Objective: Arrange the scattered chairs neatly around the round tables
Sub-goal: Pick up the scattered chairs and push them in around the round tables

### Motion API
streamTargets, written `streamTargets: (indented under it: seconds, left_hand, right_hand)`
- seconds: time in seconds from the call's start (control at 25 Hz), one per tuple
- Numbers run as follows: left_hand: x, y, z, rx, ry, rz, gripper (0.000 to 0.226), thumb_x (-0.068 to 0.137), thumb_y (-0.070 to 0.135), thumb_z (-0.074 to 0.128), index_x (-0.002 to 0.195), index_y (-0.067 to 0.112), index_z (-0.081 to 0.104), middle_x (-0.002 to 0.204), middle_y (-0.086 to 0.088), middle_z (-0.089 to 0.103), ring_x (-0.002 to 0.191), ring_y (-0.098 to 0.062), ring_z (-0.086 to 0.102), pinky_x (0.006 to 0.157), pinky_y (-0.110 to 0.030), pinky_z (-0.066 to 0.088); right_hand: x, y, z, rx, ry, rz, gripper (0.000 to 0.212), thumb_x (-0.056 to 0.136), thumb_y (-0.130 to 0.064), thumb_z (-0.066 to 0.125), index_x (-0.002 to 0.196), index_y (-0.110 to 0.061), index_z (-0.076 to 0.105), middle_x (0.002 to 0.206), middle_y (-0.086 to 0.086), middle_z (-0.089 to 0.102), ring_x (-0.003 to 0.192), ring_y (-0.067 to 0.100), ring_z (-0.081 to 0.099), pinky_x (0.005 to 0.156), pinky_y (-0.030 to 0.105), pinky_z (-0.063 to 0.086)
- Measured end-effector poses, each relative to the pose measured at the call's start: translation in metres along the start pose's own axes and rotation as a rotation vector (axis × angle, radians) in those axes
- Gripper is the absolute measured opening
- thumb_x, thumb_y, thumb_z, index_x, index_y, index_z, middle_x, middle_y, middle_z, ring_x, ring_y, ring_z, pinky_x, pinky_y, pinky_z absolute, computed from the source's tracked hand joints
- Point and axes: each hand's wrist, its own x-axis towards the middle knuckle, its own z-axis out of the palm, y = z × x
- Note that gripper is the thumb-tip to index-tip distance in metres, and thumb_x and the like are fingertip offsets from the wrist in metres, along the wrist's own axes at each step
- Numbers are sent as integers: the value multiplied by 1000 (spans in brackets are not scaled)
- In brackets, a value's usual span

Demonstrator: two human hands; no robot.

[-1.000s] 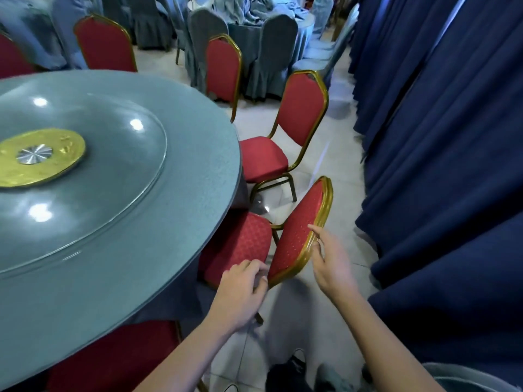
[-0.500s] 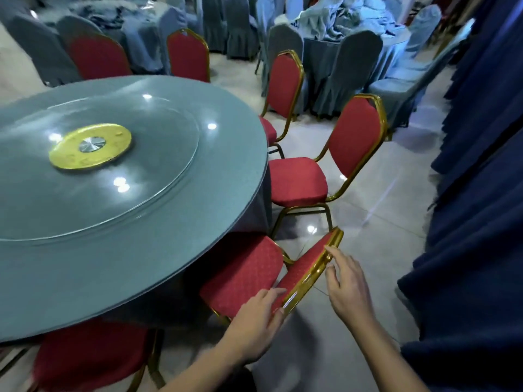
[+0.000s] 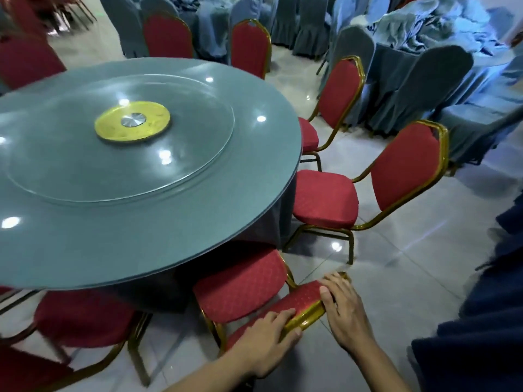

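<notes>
A red chair with a gold frame [image 3: 240,281] stands right in front of me, its seat partly under the round grey-green table [image 3: 249,176]. My left hand [image 3: 266,339] grips the near left part of its backrest top. My right hand [image 3: 343,309] holds the right part of the same backrest, thumb over the red padding. Another red chair [image 3: 325,198] stands to the right, angled a little away from the table, and a third [image 3: 338,94] sits beyond it.
A glass turntable with a gold hub [image 3: 132,124] lies on the table. More red chairs [image 3: 82,318] ring the table at left and at the back [image 3: 250,48]. Grey-covered chairs [image 3: 430,80] and a cluttered table stand behind. Dark blue curtains [image 3: 481,335] close the right side.
The view has swung up and left over the table. The near chair has slid in towards the table, and both hands now sit firmly on its backrest top.
</notes>
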Motion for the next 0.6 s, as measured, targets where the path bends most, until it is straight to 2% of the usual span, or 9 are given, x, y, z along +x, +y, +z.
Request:
streamTargets:
  seconds: [0.08,0.2,0.32,0.44,0.52,0.6]
  left_hand:
    - [2,7,3,-69,40,-91,60,97,69,26,147,37,38,138,2,50,127,-18,49,110,-41,38]
    - [6,30,15,-25,275,-299,56,99,66,12,118,36,55,116,8,61,109,-16,57,99,-41,42]
    - [2,43,40,168,565,-500,58,94,52,-6,98,35,49,98,15,57,96,-13,54,94,-37,37]
    - [6,31,41,89,794,-543,38,95,46,12,81,34,45,80,14,50,84,-10,50,100,-35,33]
    - [7,21,43,79,912,-534,31,95,42,23,78,34,47,78,14,50,83,-8,46,106,-37,30]
    - [7,16,43,108,957,-527,28,94,41,26,78,34,48,76,13,50,81,-7,45,103,-37,33]
  right_hand:
    - [9,13,-6,12,-51,-11,67,98,-66,12,142,-33,51,154,-6,43,147,12,27,120,33,18]
    - [32,33,-15,74,-122,-52,65,99,-66,17,149,-31,40,159,-2,34,148,15,24,122,42,23]
    - [35,34,-8,175,-102,-98,78,94,-72,14,151,-23,37,157,6,35,148,23,26,120,50,26]
    - [33,25,-5,214,-108,-168,79,94,-70,17,151,-19,38,157,10,35,149,25,23,121,51,21]
    - [31,27,-6,211,-151,-191,80,94,-70,15,153,-20,35,160,7,30,151,21,17,124,49,13]
    - [30,28,-5,215,-180,-219,83,93,-74,10,154,-24,32,161,4,27,152,19,12,125,45,6]
